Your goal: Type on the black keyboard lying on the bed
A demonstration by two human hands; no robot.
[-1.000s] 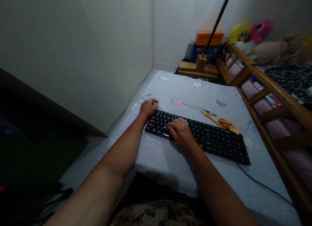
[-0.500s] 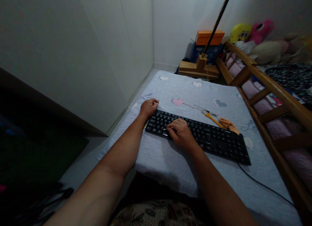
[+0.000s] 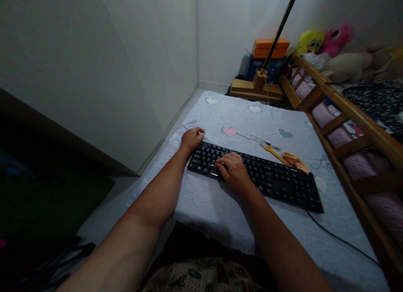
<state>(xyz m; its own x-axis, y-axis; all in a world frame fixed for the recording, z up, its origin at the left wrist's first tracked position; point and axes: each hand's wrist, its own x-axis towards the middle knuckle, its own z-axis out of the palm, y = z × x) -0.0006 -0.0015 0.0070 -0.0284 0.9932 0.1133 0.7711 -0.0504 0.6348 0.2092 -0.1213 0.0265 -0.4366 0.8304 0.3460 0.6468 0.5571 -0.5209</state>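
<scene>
A black keyboard [image 3: 283, 185] lies at a slant on the cloth-covered table. My right hand [image 3: 231, 168] rests over its left-middle keys, fingers bent and drawn together with the thumb. Whatever those fingers may hold is hidden. At the keyboard's far left corner is my left hand [image 3: 192, 137], its fingers curled and the thumb near the index finger; I cannot make out anything between them. Behind the keyboard lie a brush with a yellow handle [image 3: 274, 153], a crumpled orange-brown cloth [image 3: 296, 161] and a thin metal tool with a dark part [image 3: 272, 145].
The keyboard's black cable [image 3: 343, 240] runs off toward the right edge of the table. A wooden bed rail [image 3: 362, 117] borders the right side, with plush toys beyond it. Past the far edge stand a wooden base with a pole [image 3: 260, 82] and an orange box [image 3: 270, 48].
My right hand has shifted very slightly over the keys. My left hand and the keyboard stay where they were.
</scene>
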